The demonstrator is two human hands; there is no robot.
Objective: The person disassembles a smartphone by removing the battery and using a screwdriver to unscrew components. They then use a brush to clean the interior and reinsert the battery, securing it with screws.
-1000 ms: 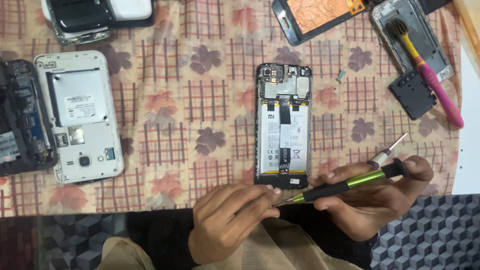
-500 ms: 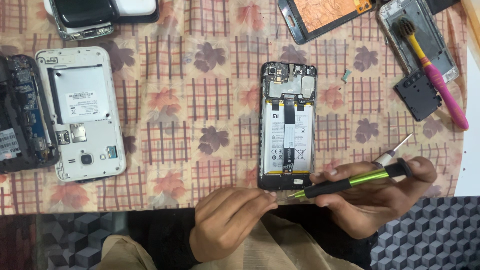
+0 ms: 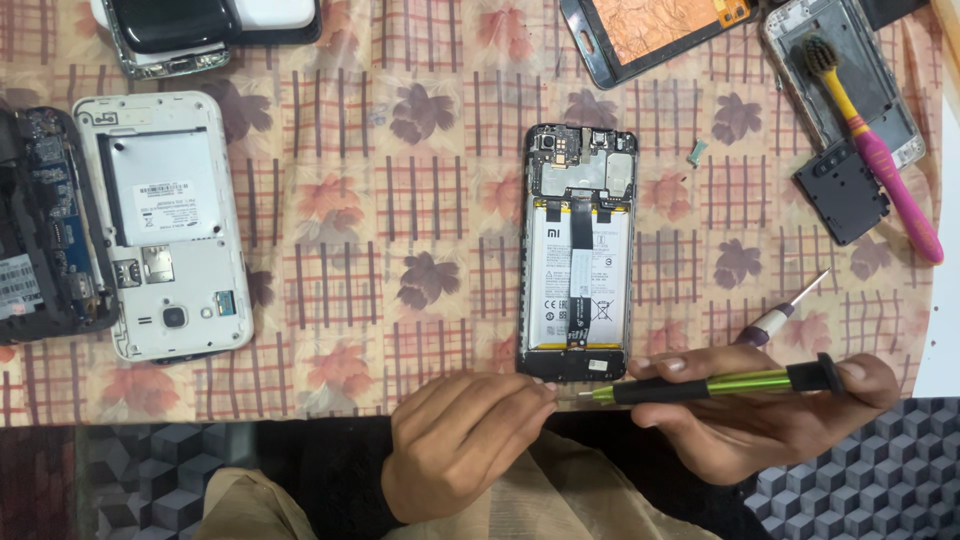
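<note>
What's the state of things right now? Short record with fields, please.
left hand: fingertips at the tip of the screwdriver, by the open phone's bottom edge
right hand: grips the green screwdriver, lying level and pointing left
open phone: back off, battery showing, flat on the cloth
second screwdriver: on the cloth, beside the right hand
white phone: back off, at left
toothbrush: pink, upper right, on a phone frame

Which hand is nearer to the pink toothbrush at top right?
Right. The right hand, holding the green screwdriver, sits below the pink toothbrush; the left hand is farther off, toward the lower centre.
</note>
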